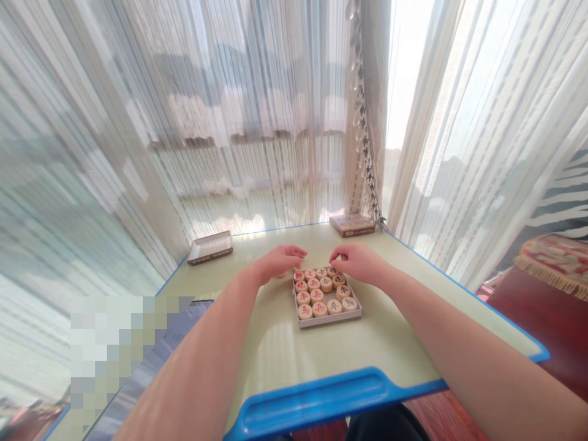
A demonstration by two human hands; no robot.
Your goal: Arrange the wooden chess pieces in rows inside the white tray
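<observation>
A shallow white box (329, 320) stands in the middle of the pale green table (275, 349), filled with several round wooden chess pieces (316, 296) marked in red or black. My left hand (279, 261) rests at the box's far left corner, fingers curled with their tips over the pieces there. At the far right corner my right hand (356, 260) is bent in a pinch over the back row. What each hand grips is hidden under the fingers.
A flat box lid (210, 247) lies at the table's back left. A brown cardboard box (352, 224) sits at the back, by the sheer curtains. The table has a blue rim with a tray slot (316, 401) at the near edge. A dark flat item (156, 361) lies at my left.
</observation>
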